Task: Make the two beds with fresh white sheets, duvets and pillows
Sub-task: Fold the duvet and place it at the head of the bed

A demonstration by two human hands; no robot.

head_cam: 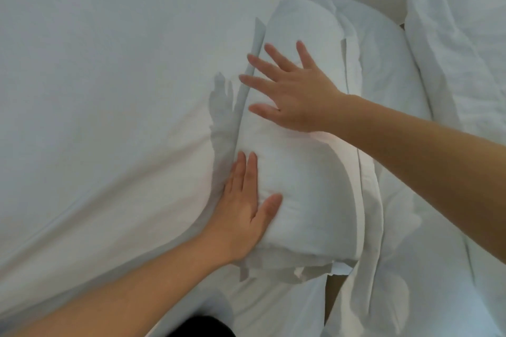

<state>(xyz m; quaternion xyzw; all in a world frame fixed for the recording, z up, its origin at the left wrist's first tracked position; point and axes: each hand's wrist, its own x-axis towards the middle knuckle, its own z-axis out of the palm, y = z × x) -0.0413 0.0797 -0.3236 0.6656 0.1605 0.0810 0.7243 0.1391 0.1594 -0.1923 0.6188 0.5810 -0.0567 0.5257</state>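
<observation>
Pressing down on a folded white duvet [298, 167] with both palms — the left hand [246, 213] lies flat against its near side, fingers [247, 172] straight and together, gripping nothing. The right hand [293, 93] rests on top, fingers [260, 63] splayed wide, also holding nothing. The bundle sits at the right edge of the bed's smooth white sheet [109, 90] — a plump pillow [388, 68] lies just beside it.

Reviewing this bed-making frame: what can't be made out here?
Head view only:
- The folded white bundle: sheet or duvet, unclear; its folds hide the inside.
- The left hand: its fingertips blur into the bundle's side.
- The second bed: white bedding on the right is cut off by the edge.
- A dark shape is cropped at the bottom.
</observation>
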